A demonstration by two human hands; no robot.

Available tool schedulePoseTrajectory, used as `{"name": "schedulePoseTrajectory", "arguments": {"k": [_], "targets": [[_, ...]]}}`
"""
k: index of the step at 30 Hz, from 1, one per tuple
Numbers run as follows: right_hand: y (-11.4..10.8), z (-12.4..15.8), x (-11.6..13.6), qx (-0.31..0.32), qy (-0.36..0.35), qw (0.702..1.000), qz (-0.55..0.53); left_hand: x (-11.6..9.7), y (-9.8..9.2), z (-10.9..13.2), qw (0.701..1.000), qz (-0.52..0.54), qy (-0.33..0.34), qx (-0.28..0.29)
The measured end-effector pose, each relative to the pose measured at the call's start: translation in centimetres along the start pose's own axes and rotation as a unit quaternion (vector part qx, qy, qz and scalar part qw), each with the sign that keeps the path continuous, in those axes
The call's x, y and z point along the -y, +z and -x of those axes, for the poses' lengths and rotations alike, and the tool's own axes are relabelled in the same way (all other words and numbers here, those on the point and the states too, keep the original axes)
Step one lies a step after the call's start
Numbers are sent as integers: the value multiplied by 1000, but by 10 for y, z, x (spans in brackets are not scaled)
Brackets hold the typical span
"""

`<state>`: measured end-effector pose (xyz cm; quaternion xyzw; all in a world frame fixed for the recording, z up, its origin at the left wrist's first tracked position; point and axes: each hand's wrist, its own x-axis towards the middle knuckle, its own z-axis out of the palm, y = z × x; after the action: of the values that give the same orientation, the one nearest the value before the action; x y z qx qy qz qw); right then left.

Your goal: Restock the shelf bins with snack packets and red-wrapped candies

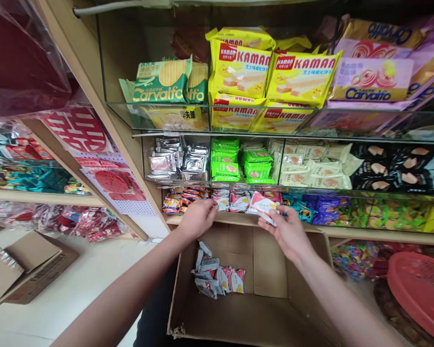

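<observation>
My right hand pinches a small red-and-white snack packet at the front of the lowest shelf bin, fingers closed on it. My left hand rests at that bin's edge, fingers curled against the red-and-white packets there; whether it holds one is hidden. Below both hands an open cardboard box holds several more small packets in its left corner.
Glass-fronted shelves above carry yellow Kaman packs, green Carvalfo packs, silver, green, cream and black packets. A red basket sits at the right. Another cardboard box lies on the floor at left. Red decorations hang left.
</observation>
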<state>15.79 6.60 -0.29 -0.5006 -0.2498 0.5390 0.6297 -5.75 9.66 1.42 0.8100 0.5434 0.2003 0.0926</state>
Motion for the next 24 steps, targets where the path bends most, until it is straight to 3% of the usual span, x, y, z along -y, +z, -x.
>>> {"name": "schedulePoseTrajectory", "arguments": {"k": [2,4,11,16,24], "targets": [[6,-27,7,16,106,994,4,16,1,-12,996,-63,-37,49],[16,-51,6,20,153,988,8,24,6,-17,990,-99,-68,74],[49,-102,-36,-40,91,995,6,22,12,-6,987,-141,-64,45],[62,-126,-50,-61,58,996,1,22,10,-6,986,-146,-72,48],[61,-146,-73,-39,1,983,179,23,9,-6,988,-138,-61,43]]}}
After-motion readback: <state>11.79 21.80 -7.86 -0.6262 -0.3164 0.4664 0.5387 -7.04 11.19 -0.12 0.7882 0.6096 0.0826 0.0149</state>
